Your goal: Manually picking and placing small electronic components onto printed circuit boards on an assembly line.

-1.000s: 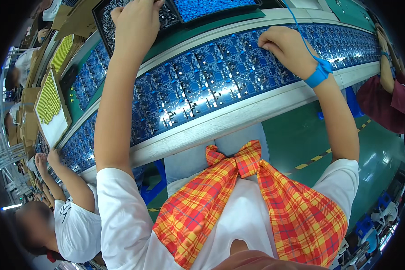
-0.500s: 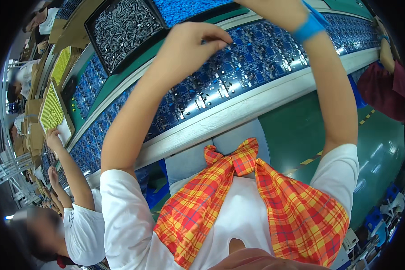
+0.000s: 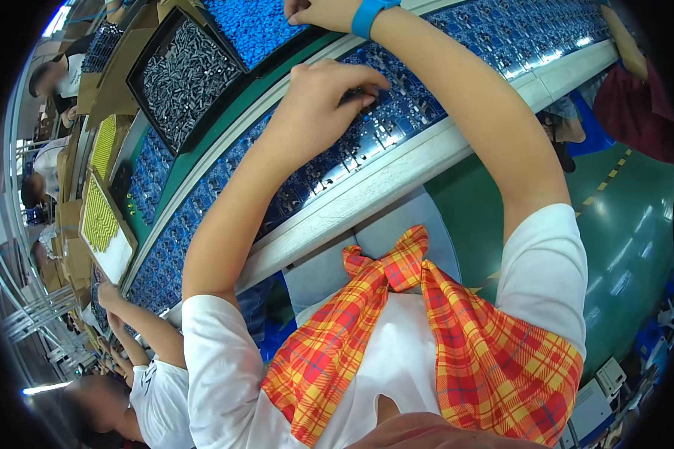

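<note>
A long row of blue circuit boards runs along the conveyor in front of me. My left hand hovers over the boards, its fingertips pinched together and touching a board, apparently around a small dark part. My right hand, with a blue wristband on the wrist, reaches past the boards to a tray of blue parts. The picture's top edge cuts off its fingers, so what they hold is hidden.
A black tray of grey metal parts lies left of the blue tray. A tray of yellow parts sits farther left. A co-worker's arms work the boards at lower left. Another person in dark red stands right. A white rail edges the conveyor.
My left hand has come back from the far trays down onto the boards. My right hand has left the boards and reached up to the blue tray.
</note>
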### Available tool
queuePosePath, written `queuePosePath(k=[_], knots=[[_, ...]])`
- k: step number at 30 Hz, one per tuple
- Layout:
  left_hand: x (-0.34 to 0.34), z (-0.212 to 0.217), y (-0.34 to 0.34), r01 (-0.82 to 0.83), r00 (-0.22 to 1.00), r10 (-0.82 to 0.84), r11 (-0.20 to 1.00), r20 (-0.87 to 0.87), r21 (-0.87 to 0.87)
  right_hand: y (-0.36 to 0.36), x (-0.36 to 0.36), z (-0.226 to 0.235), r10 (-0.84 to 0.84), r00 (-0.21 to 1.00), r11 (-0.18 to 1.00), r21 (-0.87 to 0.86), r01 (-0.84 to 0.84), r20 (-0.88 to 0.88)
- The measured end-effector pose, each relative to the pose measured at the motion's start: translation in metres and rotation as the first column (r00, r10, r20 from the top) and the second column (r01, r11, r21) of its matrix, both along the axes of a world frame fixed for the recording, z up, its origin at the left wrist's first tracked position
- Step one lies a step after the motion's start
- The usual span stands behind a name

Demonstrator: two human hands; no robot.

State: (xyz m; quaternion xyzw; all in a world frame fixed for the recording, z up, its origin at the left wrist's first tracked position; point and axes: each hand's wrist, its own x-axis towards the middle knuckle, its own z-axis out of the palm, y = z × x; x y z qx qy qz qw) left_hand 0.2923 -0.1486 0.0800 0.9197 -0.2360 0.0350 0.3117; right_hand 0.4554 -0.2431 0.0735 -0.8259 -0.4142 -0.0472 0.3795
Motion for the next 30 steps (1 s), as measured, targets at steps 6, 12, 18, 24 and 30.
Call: queuePosePath(k=[6, 12, 18, 24, 30], knots=[[0.002, -0.005, -0.001, 0.118, 0.980, -0.141, 0.980, 0.140, 0.159, 0.007, 0.000, -0.006, -0.158, 0.987, 0.985, -0.068, 0.156, -0.013], [0.010, -0.011, 0.007, 0.171, 0.961, -0.195, 0.976, 0.194, 0.134, 0.007, 0.009, -0.012, 0.019, 0.990, 0.977, 0.213, 0.011, -0.140], [0.004, -0.021, 0.024, 0.181, 0.953, -0.224, 0.961, 0.203, 0.208, 0.009, -0.004, -0.009, 0.066, 0.994, 0.980, 0.191, -0.048, -0.091], [0.021, -0.028, 0.001, 0.247, 0.913, -0.303, 0.944, 0.275, 0.219, -0.028, 0.057, -0.050, 0.140, 0.986, 0.985, 0.118, -0.129, -0.091], [0.029, -0.031, 0.007, 0.245, 0.960, -0.271, 0.938, 0.076, 0.247, -0.015, 0.054, -0.049, 0.119, 0.989, 0.991, 0.071, -0.113, -0.085]])
